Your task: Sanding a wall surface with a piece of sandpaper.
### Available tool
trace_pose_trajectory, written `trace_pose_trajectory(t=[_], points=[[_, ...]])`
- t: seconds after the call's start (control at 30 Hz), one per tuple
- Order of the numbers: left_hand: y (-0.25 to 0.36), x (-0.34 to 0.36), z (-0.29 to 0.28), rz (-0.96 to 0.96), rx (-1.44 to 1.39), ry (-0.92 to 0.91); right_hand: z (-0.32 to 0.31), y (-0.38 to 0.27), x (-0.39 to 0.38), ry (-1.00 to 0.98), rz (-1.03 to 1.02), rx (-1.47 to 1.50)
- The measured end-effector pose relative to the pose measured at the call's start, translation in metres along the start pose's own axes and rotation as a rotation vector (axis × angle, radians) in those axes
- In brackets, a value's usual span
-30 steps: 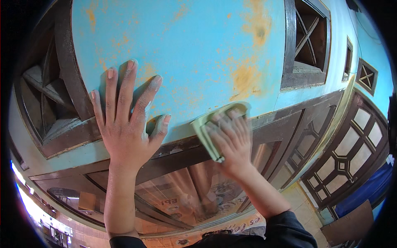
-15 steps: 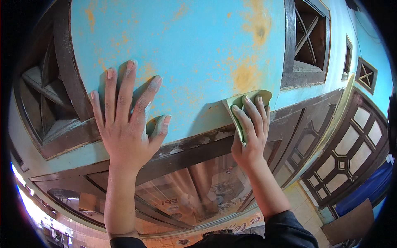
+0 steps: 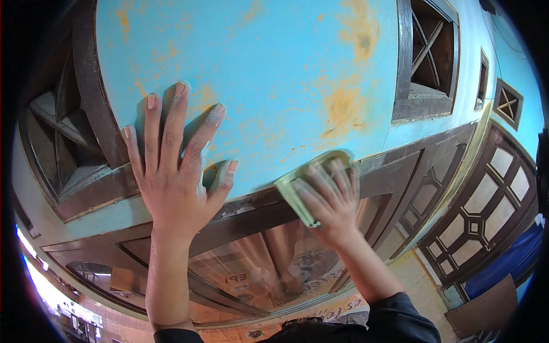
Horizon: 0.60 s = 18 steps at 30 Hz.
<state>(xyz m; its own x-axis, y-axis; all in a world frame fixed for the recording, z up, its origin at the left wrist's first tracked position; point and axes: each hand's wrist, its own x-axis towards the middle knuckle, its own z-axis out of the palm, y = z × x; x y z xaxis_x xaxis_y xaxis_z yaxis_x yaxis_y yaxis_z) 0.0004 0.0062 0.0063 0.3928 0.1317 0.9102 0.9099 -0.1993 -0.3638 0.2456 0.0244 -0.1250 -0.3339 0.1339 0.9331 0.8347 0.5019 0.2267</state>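
Note:
My left hand [image 3: 178, 177] lies flat against the light blue wall [image 3: 263, 63], fingers spread, with pale dust on the thumb and index finger. Low on the wall, at its border with the dark wooden frame [image 3: 260, 201], my right hand [image 3: 334, 208] presses a folded green sheet of sandpaper [image 3: 293, 191]. Its fingers lie over the sheet and are slightly smeared by motion. Orange patches [image 3: 343, 108] show through the blue paint above the right hand, and smaller flecks are scattered between the hands.
Dark wooden vents with crossed bars flank the wall section, one at left [image 3: 63, 126] and one at upper right [image 3: 429, 51]. Below is a glass pane [image 3: 269, 263] with a curtain behind it. A panelled door [image 3: 480, 200] and a brown board [image 3: 483, 308] stand at right.
My right hand has moved down and to the left with the sandpaper, from the blue wall to its lower edge by the wooden frame. My left hand stays in place.

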Motion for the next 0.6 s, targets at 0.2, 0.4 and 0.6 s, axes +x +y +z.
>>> trace_pose_trajectory(t=[0.2,0.4,0.6], points=[[0.001,-0.001,0.002,0.002,0.013,0.0,0.007,0.007,-0.005,0.047,0.204,0.086],[0.001,-0.001,-0.001,0.002,0.021,0.002,0.003,0.024,0.007,0.253,0.316,0.1],[-0.001,0.0,0.0,-0.004,0.008,0.014,0.004,-0.01,0.012,0.027,0.176,0.062]])
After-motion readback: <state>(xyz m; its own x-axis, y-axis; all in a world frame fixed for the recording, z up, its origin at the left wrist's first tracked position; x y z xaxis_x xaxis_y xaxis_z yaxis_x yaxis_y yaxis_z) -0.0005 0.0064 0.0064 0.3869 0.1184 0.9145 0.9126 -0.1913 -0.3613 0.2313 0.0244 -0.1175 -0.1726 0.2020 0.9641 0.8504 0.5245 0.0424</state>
